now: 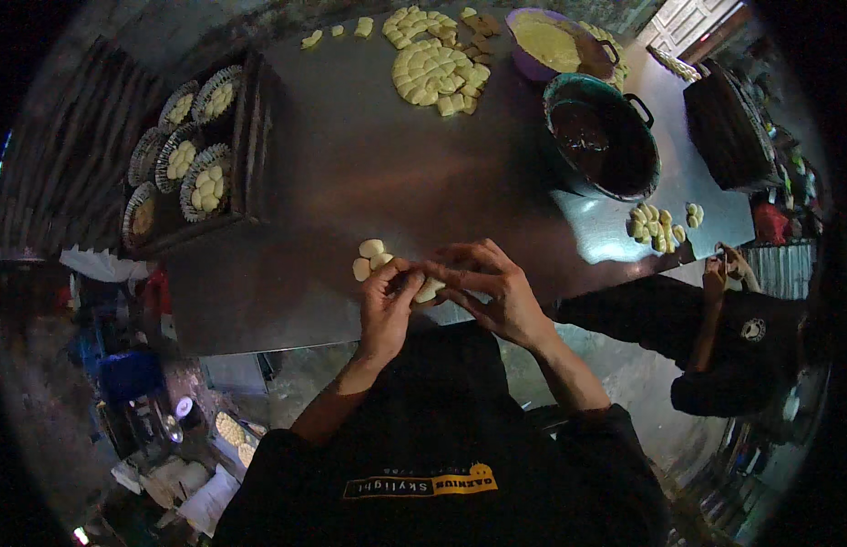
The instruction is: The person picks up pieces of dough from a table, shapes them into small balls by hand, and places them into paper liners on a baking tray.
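Observation:
Near the front edge of the metal table, my left hand (384, 305) and my right hand (498, 290) meet over a small pale dough piece (429, 290). The fingers of my left hand are pinched on it from the left. My right hand has its fingers bent over its right side, with the thumb below. The fingers partly hide the dough. Just beyond my left fingertips, a small cluster of round dough balls (372, 248) lies on the table, its near part covered by my hand.
A wooden tray (250, 137) at the left holds several dough-filled fluted paper cups (205, 189). A cut dough round (432, 73) lies at the back, near a purple basin (533, 77) and a dark pot (646, 164). Another person (742, 337) works at the right, near more dough pieces (653, 226).

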`<control>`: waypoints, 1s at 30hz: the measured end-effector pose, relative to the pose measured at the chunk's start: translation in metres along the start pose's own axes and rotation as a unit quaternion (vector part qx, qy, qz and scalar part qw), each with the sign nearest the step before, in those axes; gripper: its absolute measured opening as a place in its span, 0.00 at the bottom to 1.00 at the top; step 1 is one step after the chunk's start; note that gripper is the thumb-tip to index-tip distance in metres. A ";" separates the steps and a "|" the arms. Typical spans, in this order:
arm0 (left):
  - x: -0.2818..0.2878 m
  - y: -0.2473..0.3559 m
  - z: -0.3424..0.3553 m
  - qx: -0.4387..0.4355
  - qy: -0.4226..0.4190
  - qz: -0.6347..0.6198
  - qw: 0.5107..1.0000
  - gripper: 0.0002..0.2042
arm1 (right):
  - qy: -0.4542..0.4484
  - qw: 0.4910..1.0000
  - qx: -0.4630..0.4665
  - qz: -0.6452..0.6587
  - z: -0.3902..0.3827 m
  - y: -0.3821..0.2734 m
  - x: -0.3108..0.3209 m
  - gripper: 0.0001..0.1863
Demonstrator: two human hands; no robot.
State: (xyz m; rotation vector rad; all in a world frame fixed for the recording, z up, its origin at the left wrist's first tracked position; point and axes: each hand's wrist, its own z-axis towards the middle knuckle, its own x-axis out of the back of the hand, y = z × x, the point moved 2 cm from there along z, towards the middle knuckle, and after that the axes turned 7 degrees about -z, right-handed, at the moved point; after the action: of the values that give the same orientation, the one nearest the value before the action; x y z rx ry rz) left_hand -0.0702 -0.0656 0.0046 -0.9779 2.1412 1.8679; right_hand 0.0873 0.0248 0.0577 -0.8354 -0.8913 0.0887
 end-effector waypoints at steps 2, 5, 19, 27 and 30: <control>-0.011 -0.006 -0.001 0.081 0.046 -0.007 0.996 0.13 | -0.033 0.999 -0.024 -0.006 -0.002 0.019 0.001 0.15; -0.020 -0.018 0.003 0.163 0.047 -0.001 0.986 0.17 | -0.100 0.990 -0.084 0.052 0.002 0.034 0.017 0.14; -0.017 -0.059 -0.012 0.081 -0.009 0.185 0.979 0.18 | -0.222 0.968 -0.034 0.112 -0.007 0.064 0.008 0.07; 0.053 -0.094 -0.032 0.104 0.206 -0.009 0.973 0.15 | -0.185 0.962 0.192 -0.057 -0.038 0.044 -0.049 0.20; 0.028 -0.053 -0.022 0.044 0.210 0.046 0.976 0.15 | -0.279 0.960 0.040 -0.006 -0.016 0.056 -0.079 0.21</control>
State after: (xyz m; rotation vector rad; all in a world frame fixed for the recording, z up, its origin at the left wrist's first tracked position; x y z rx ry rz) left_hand -0.0562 -0.0979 -0.0487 -1.3782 2.5121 1.7058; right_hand 0.0620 0.0223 -0.0368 -0.7389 -1.4126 0.3602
